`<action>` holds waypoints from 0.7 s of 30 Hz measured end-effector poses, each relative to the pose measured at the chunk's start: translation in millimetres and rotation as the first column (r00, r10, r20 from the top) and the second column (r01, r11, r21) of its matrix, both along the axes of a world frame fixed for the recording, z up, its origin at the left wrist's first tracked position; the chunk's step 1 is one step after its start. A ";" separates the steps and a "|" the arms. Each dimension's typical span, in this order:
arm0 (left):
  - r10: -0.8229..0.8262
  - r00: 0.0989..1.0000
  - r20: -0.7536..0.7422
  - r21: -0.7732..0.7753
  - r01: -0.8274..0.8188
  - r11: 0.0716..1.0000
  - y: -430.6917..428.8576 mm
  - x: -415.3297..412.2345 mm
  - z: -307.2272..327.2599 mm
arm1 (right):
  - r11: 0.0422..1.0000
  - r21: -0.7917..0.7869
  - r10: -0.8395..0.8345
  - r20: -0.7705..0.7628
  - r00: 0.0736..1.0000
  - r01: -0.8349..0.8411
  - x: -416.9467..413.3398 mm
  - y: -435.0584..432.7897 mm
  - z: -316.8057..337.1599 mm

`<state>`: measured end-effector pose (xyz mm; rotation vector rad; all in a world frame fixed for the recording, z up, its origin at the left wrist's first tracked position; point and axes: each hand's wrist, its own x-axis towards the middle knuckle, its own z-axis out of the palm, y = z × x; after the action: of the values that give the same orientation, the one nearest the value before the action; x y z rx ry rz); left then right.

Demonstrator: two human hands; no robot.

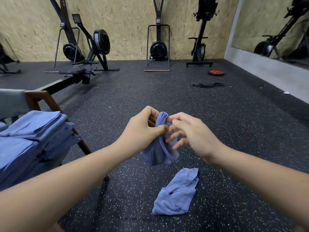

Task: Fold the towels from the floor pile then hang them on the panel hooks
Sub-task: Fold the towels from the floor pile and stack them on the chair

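Blue towel (159,154) hangs bunched in the air in front of you, above the speckled floor (225,118). Your left hand (142,129) pinches its top fold, and your right hand (192,134) pinches the same fold with thumb and forefinger (the other fingers are loosely spread). A second towel (177,193) lies crumpled below; a folded stack (33,131) rests on the chair (41,97) to your left.

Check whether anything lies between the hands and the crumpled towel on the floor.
Nothing visible on the floor blocks the floor towel. But the left hand and right hand both pinch the held towel, which hangs from them, so neither is free to take the one lying below.
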<state>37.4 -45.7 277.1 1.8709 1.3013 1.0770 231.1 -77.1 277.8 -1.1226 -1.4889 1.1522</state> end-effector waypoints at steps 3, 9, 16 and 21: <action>-0.069 0.997 -0.034 0.025 0.070 0.997 4.7 -10.0 7.6 | 0.971 0.222 -0.138 0.242 0.960 0.083 12.8 10.0 -4.7; -0.297 0.948 0.113 -0.015 0.301 0.954 3.3 -26.7 25.3 | 0.992 0.120 -0.075 0.355 0.932 0.034 32.1 22.5 -5.7; -0.282 0.918 0.279 -0.075 0.314 0.947 6.7 -43.0 31.4 | 0.984 -0.115 0.150 0.156 0.976 -0.133 44.2 24.0 -7.0; -0.183 0.974 0.137 -0.125 0.201 0.972 17.6 -52.3 22.1 | 0.998 -0.013 -0.066 -0.031 0.997 0.065 49.9 30.1 3.7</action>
<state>-14.9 -28.0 299.2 1.7575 1.0713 0.9609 281.0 -47.1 281.5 -1.1485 -1.4125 1.1303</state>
